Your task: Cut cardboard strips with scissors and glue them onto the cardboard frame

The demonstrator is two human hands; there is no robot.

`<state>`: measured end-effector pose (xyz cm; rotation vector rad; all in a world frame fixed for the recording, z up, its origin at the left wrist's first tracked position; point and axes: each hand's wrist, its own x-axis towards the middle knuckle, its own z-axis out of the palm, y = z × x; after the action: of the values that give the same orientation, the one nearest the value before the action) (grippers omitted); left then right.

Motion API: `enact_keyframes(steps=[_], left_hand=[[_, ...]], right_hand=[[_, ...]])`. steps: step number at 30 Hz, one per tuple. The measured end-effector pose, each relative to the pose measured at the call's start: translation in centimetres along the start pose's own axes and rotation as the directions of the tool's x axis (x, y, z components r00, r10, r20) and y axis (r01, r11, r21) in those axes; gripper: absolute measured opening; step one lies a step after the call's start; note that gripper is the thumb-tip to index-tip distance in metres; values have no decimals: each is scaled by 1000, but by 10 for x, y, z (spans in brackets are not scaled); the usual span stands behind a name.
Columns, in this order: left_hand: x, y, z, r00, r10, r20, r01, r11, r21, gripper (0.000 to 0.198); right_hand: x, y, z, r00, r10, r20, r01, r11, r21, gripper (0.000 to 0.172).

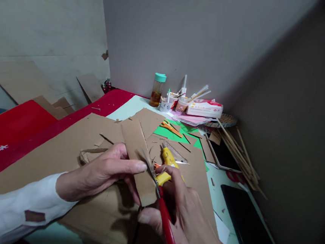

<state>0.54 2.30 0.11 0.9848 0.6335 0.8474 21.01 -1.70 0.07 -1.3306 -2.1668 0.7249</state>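
Observation:
My left hand (110, 166) pinches a long strip of cardboard (135, 138) between thumb and fingers, holding it up above the table. Red-handled scissors (167, 225) are in my right hand (188, 211), their blades lying along the strip's right side near my left thumb. Whether the blades are cutting into the strip I cannot tell. Behind my right fingers lies a yellow glue gun (169, 156), partly hidden. A clear set square (180, 159) sits beside it. Large cardboard sheets (63, 147) spread beneath both hands.
Orange scissors (172, 127) lie on green paper farther back. A bottle (157, 91), paper cups (181, 105) and a tissue pack (205, 108) stand by the wall. On the right are wooden sticks (239, 155), a tablet (225, 154) and a black flat device (250, 224).

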Motion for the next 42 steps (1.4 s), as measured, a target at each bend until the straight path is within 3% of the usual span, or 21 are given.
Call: enact_keyframes(steps=[3,5,9,15,23,26,33,42], left_hand=[[-2,-2,0,1000,-30,4,30,999,38,37],[-4,-3,1,999,-41,-3,41,998,54,38],[-7,-3,2,1000,-28,-1,27,997,69,39],[-7,-5,-1,1000,28,-3,-27,993,117,40],[-9,-6,-2,999,-48,-16,50,966,253,31],[-10,-7,-2,997,-65,-32,71,965,253,28],[-11,-6,-2,996,-78,-51,90,945,314,27],[-10,-13,-4,988,-18,-153,56,968,246,20]], right_hand=[[1,-4,-1,991,102,86,-106,993,47,97],[1,-3,1,989,102,104,-109,992,59,107],[-5,7,12,999,-15,46,12,997,71,90],[-9,15,23,998,-52,41,47,991,129,68],[-5,11,16,999,-34,37,34,999,11,77],[-7,12,17,998,-25,65,22,999,43,75],[-10,18,27,995,-101,-2,101,991,85,60],[1,7,11,994,-94,57,83,981,174,73]])
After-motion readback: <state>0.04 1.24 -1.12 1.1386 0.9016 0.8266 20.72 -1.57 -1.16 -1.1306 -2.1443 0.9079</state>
